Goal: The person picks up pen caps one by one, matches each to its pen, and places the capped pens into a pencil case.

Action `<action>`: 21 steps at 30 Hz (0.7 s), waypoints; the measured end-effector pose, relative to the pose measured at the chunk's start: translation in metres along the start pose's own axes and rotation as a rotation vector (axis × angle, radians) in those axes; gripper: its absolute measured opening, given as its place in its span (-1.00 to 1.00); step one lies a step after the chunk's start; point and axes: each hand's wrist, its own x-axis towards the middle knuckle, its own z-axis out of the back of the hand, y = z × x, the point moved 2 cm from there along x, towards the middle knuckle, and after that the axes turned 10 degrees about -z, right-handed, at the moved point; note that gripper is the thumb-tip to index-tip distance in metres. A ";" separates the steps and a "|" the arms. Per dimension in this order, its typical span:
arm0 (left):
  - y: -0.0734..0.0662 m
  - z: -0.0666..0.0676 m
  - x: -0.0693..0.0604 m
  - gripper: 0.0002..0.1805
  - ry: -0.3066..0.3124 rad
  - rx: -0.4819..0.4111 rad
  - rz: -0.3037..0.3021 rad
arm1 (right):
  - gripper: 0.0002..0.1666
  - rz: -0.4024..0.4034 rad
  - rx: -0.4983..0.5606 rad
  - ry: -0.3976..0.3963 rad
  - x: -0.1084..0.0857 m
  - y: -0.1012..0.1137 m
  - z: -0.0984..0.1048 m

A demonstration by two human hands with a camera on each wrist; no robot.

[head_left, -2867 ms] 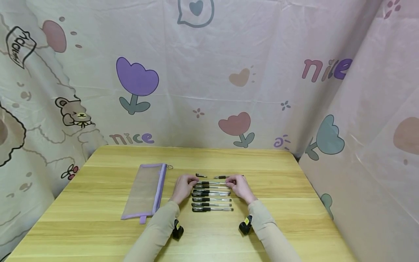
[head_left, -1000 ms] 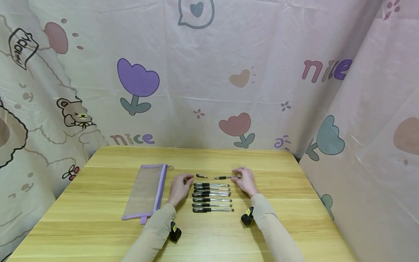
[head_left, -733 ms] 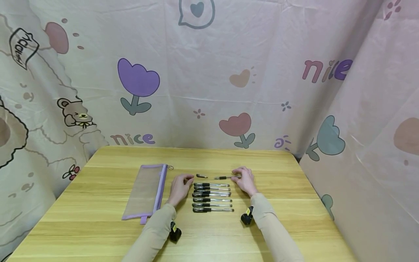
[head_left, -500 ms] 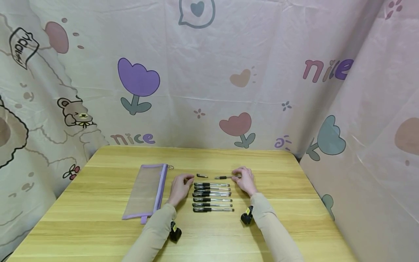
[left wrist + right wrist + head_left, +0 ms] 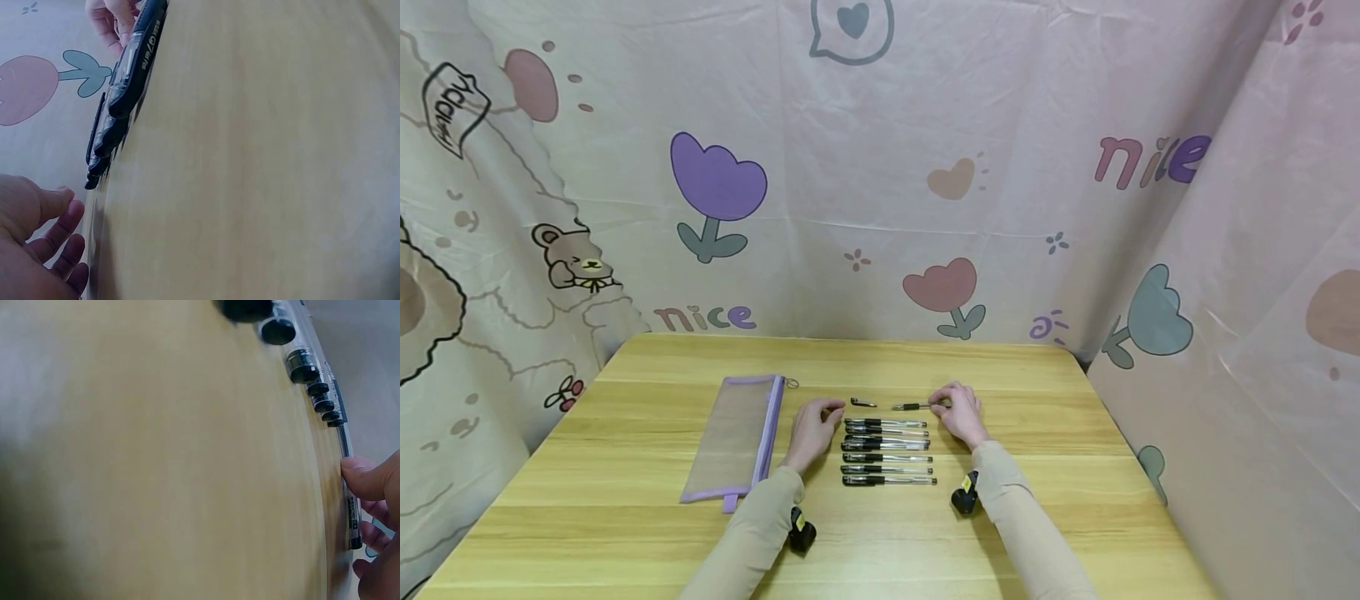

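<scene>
– Just right of centre in the head view, what's different?

– The right hand (image 5: 958, 414). About three seconds ago both hands were at the ends of the topmost pen in the row (image 5: 868, 457); now neither touches the row, and the right hand is at the loose pen (image 5: 913, 407) above it.

– Has it got hold?

– Yes, by the look of it: the fingers have closed towards the thumb in the last half second and pinch the pen near its right end. Its dark end points left. I can't tell whether it is lifted off the tabletop (image 5: 1037, 417) at all.

– And the left hand (image 5: 810, 432)?

– Released. Its fingers are loosely bent around nothing, left of the row's upper end and just beside the cap (image 5: 863, 402), apparently not touching it.

– So what does that mean for the work?

– I'd judge the topmost pen placed, and attention shifted to the loose one. The row runs roughly parallel, though its gaps are uneven and the left ends aren't quite flush.

– The pouch (image 5: 733, 433)?

– Left of centre, lying flat, where it was.
</scene>
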 end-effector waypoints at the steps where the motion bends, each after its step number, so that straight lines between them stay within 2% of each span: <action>1: 0.000 0.000 0.000 -0.79 0.000 0.000 0.001 | -0.89 0.001 -0.002 0.001 0.000 0.000 0.000; 13: 0.000 -0.001 0.003 -0.78 0.005 0.010 0.011 | -0.90 -0.009 0.008 0.016 -0.004 0.001 0.004; 21: -0.001 -0.010 0.018 -0.78 0.027 0.062 -0.028 | -0.90 0.018 0.020 0.018 -0.011 0.004 0.009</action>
